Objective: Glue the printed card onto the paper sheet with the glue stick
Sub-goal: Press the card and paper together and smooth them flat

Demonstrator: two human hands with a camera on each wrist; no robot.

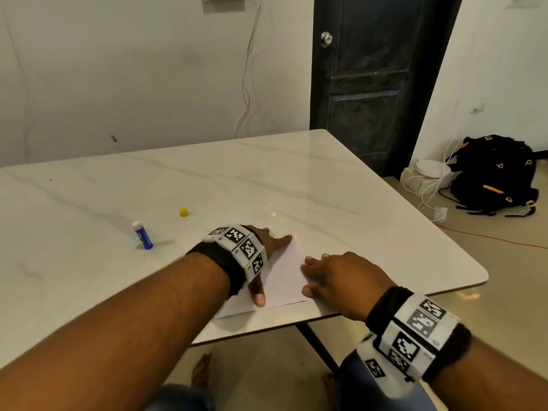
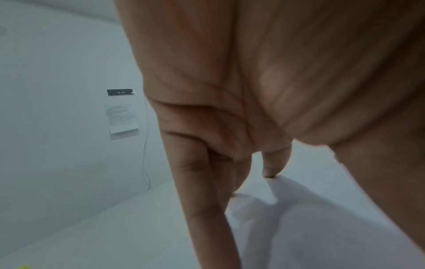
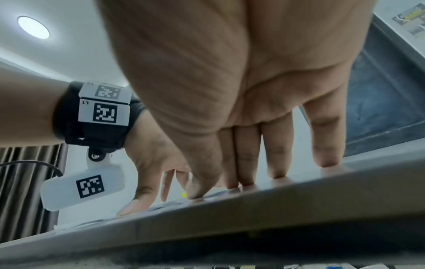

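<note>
Nearest, on the pale marbled surface [image 1: 326,185], both hands press flat with straight fingers on the white paper sheet [image 1: 284,277], right hand [image 1: 341,280] and left hand [image 1: 264,256]. The printed card cannot be told apart, so it is probably glued already and being smoothed. Farther left stand the uncapped blue glue stick [image 1: 142,235] and small yellow cap [image 1: 184,212], still to be closed.

Glue stick [image 1: 142,235], cap [image 1: 184,212] left of hands

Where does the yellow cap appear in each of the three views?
Head: the yellow cap stands on the table, beyond the left hand.
Left wrist: a yellow sliver at the bottom left corner, probably the cap.
Right wrist: small yellow spot between the hands.
Shared landmark: the left hand.
</note>
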